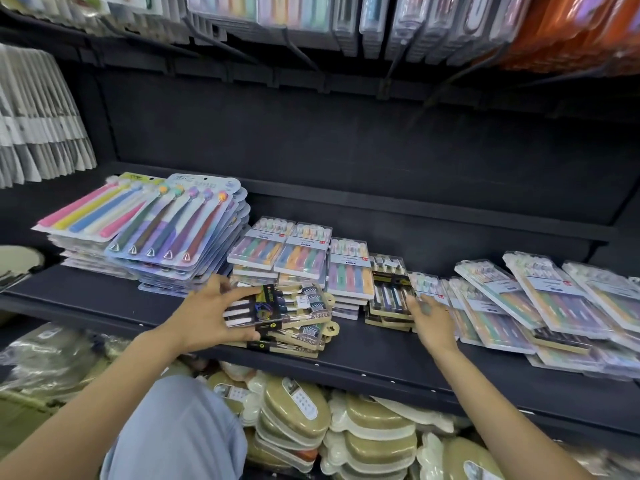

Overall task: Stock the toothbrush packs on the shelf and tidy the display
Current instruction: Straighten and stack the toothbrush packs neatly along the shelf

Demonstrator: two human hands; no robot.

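left hand (pixel 204 315) clamped on black pack (pixel 273 303), right hand (pixel 431 322) apart at 3 o'clock touching loose packs (pixel 491 306); next: square pile on shelf (pixel 381 362).

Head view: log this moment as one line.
left hand: grips black toothbrush pack atop front stack | right hand: open, at black-gold stack | shelf: untidy

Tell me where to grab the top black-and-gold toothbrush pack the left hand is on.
Grip the flat black-and-gold toothbrush pack by its long edges, near the left end, coming from the front-left: it lies level atop a stack, that end overhangs, and the left hand already spans it.
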